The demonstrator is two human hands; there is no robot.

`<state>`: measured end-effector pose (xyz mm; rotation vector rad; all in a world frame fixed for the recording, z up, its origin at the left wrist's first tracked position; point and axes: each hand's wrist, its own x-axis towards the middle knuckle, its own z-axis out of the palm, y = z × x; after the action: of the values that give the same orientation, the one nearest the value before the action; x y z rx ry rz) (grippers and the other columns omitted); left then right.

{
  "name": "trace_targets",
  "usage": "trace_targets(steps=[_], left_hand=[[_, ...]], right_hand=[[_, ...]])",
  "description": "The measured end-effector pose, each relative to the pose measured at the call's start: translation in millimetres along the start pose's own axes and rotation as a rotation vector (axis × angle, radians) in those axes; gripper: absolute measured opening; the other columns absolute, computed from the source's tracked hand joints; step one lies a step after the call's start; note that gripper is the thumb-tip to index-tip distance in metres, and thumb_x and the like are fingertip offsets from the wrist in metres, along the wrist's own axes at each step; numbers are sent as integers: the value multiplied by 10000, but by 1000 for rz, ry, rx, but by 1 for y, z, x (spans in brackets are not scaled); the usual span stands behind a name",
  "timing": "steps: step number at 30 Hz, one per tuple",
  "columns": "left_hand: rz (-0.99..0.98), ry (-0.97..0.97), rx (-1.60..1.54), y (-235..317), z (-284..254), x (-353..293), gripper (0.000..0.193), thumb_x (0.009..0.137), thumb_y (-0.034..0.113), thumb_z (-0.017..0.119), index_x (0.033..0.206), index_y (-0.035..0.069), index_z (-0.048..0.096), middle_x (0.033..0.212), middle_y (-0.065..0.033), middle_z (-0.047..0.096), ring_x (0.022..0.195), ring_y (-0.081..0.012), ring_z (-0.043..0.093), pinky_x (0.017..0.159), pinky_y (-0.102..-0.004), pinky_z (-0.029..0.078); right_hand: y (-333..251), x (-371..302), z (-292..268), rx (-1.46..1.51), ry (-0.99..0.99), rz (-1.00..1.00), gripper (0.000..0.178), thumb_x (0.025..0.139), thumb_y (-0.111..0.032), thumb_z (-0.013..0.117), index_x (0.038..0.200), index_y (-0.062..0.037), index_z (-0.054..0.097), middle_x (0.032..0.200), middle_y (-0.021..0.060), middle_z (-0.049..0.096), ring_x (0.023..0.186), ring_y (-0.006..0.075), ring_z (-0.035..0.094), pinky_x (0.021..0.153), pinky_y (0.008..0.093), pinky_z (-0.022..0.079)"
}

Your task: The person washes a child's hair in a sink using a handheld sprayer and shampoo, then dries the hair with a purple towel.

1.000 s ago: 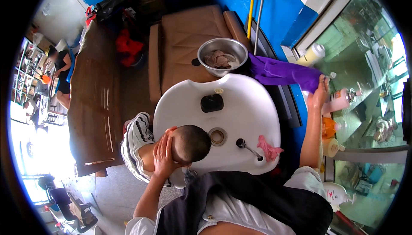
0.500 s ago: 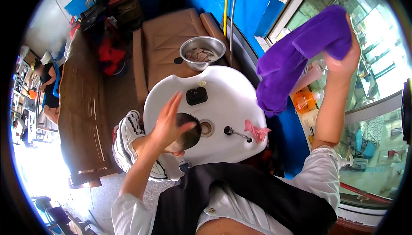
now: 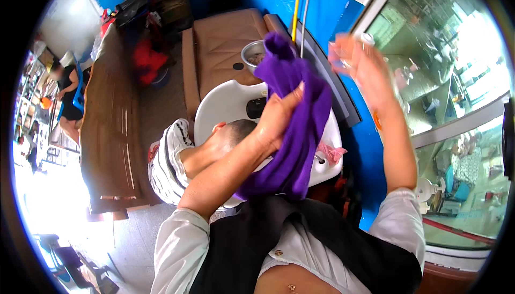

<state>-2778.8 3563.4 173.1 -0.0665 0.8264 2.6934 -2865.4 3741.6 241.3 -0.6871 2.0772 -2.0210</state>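
In my left hand (image 3: 281,111) is a purple towel (image 3: 308,127), the fingers closed round its upper middle. The towel hangs in folds over the white basin (image 3: 212,106) and hides much of it. My right hand (image 3: 358,60) is raised by the window wall, away from the towel. It is blurred; its fingers look spread with nothing in them. Below my left forearm, a person's head (image 3: 238,133) with short dark hair leans over the basin. A striped white shirt (image 3: 169,160) covers that person's shoulders.
Behind the basin stands a brown padded couch (image 3: 222,39) with a metal bowl (image 3: 251,52) on it. A pink cloth (image 3: 333,153) lies on the basin's right rim. A wooden panel (image 3: 110,127) is at the left; another person (image 3: 67,98) is beyond it.
The towel has passed from my right hand to my left and moved left over the basin. My right hand has come away from it. The person's head has turned.
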Motion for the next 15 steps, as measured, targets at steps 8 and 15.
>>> trace_targets(steps=[8,15], left_hand=[[-52,-40,790,32,-51,-19,424,758,43,690,1151,-35,551,1057,-122,619,926,-186,615,843,-311,510],[-268,-19,984,115,-91,-78,678,636,41,769,1246,-31,481,1130,-100,598,998,-180,573,927,-297,446]], right_hand=[[59,-54,43,13,-163,222,295,850,-92,619,1119,21,574,994,28,625,881,91,568,835,243,454],[36,-62,-8,-55,225,55,162,815,-114,689,932,-13,641,804,-33,607,731,42,533,682,192,421]])
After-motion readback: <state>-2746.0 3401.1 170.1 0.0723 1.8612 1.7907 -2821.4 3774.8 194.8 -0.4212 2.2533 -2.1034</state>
